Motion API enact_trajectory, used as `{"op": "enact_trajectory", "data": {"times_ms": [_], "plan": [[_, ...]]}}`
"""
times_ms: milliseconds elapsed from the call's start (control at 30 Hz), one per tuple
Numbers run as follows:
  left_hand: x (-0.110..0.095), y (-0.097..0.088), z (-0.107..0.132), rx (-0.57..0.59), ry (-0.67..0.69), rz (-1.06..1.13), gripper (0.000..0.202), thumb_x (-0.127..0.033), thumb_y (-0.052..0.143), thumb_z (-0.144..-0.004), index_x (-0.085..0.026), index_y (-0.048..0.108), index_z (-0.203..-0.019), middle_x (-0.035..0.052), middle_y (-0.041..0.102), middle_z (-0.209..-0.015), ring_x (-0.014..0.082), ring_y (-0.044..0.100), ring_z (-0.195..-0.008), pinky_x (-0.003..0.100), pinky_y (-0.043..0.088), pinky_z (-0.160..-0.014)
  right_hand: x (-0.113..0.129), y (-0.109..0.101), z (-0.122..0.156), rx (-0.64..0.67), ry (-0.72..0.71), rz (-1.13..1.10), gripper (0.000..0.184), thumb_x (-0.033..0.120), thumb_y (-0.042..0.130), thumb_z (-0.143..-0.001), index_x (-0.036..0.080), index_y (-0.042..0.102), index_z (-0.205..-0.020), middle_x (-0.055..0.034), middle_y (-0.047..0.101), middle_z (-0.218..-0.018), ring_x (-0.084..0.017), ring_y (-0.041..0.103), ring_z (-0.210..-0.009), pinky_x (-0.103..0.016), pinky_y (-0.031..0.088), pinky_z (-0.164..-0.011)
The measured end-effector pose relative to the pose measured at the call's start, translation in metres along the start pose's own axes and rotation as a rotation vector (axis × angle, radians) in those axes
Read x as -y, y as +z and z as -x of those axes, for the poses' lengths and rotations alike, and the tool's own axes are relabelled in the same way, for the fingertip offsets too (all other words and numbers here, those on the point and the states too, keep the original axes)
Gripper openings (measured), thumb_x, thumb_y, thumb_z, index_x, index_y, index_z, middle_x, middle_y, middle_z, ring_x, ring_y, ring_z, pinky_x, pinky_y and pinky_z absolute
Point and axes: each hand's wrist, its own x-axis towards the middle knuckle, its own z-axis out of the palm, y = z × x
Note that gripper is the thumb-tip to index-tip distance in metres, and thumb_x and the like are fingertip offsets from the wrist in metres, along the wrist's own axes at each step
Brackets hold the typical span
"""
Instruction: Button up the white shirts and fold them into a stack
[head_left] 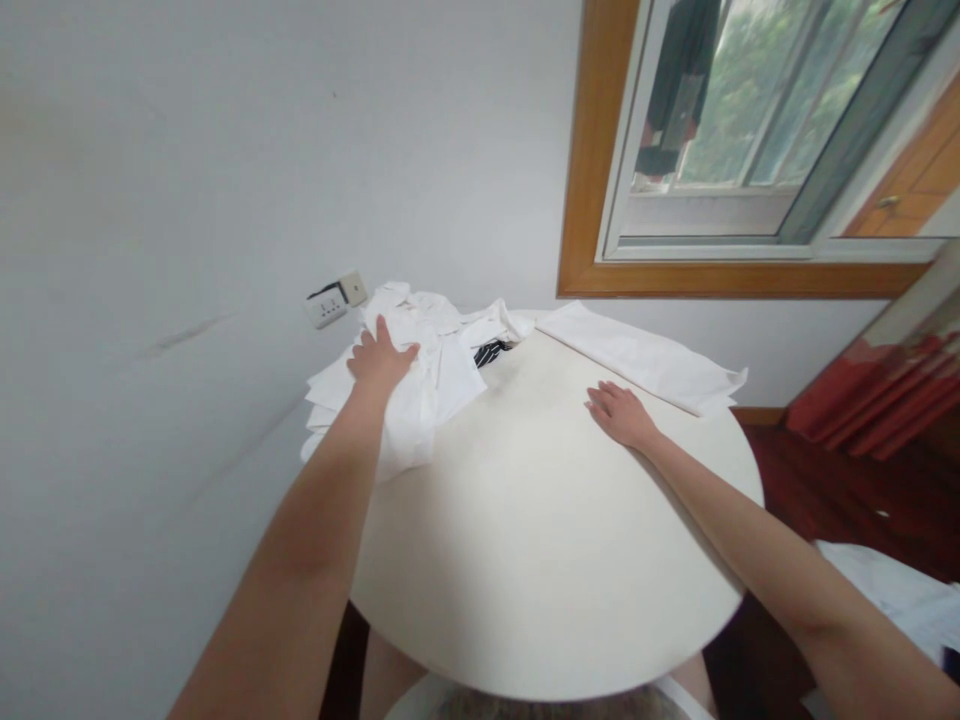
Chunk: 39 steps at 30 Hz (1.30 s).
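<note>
Resting on the heap of white clothes (409,425) at the table's (555,540) far left, the left hand (381,357) has fingers and thumb spread; nothing visibly pinched. Right hand (621,412) lies palm-down on the tabletop, fingers extended, empty, just beside the folded white cloth (637,352). Risk: layers look loosely stacked, so a one-handed pull could drag several together, including the dark striped piece (491,352). Sideways pressure might push the folded cloth off the rim.
</note>
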Motion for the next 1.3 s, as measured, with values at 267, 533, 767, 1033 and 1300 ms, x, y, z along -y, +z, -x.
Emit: {"op": "enact_trajectory", "data": {"times_ms": [267,533,767,1033,1300], "plan": [[0.014,-0.002,0.004,-0.093,0.072,-0.105,0.069,-0.056,0.046,-0.088,-0.016,0.039,-0.143,0.0229,0.056,-0.127,0.0389,0.053,-0.114,0.05,0.046,-0.089,0.003,-0.003,0.001,0.022,0.014,-0.02,0.054,0.049,0.027,-0.099,0.022,0.051,-0.14,-0.0103,0.043,-0.15,-0.026,0.036,-0.14,-0.047,0.028,-0.114],[0.019,-0.034,-0.011,-0.213,0.087,0.031,0.038,-0.043,0.047,-0.093,-0.015,0.06,-0.115,0.0058,0.068,-0.097,0.0224,0.058,-0.095,0.036,0.044,-0.088,0.004,-0.005,0.002,0.007,0.016,-0.039,0.053,0.048,0.029,-0.099,0.022,0.051,-0.139,-0.0107,0.044,-0.149,-0.026,0.036,-0.139,-0.047,0.028,-0.113],[-0.005,-0.056,0.007,-0.361,0.301,0.329,0.032,-0.036,0.048,-0.092,-0.016,0.063,-0.112,0.0028,0.067,-0.099,0.0168,0.06,-0.091,0.026,0.044,-0.085,0.004,-0.006,0.003,0.004,0.021,-0.039,0.052,0.047,0.029,-0.099,0.022,0.052,-0.139,-0.0106,0.045,-0.149,-0.026,0.036,-0.139,-0.046,0.027,-0.113],[-0.034,-0.05,0.074,-0.322,0.467,0.568,0.028,-0.033,0.053,-0.084,-0.019,0.067,-0.103,0.0038,0.071,-0.1,0.0198,0.064,-0.095,0.029,0.047,-0.087,0.003,-0.006,0.002,-0.006,0.016,-0.134,0.05,0.047,0.034,-0.098,0.022,0.053,-0.137,-0.012,0.047,-0.147,-0.028,0.037,-0.138,-0.051,0.026,-0.113],[-0.068,-0.011,0.135,-0.016,0.6,0.564,0.032,-0.036,0.047,-0.089,-0.02,0.066,-0.11,0.0028,0.072,-0.106,0.0179,0.066,-0.097,0.026,0.05,-0.087,0.008,-0.016,0.009,-0.051,-0.265,-0.422,0.062,0.049,0.06,-0.08,0.017,0.055,-0.133,-0.0155,0.053,-0.141,-0.034,0.046,-0.129,-0.055,0.024,-0.112]]}}
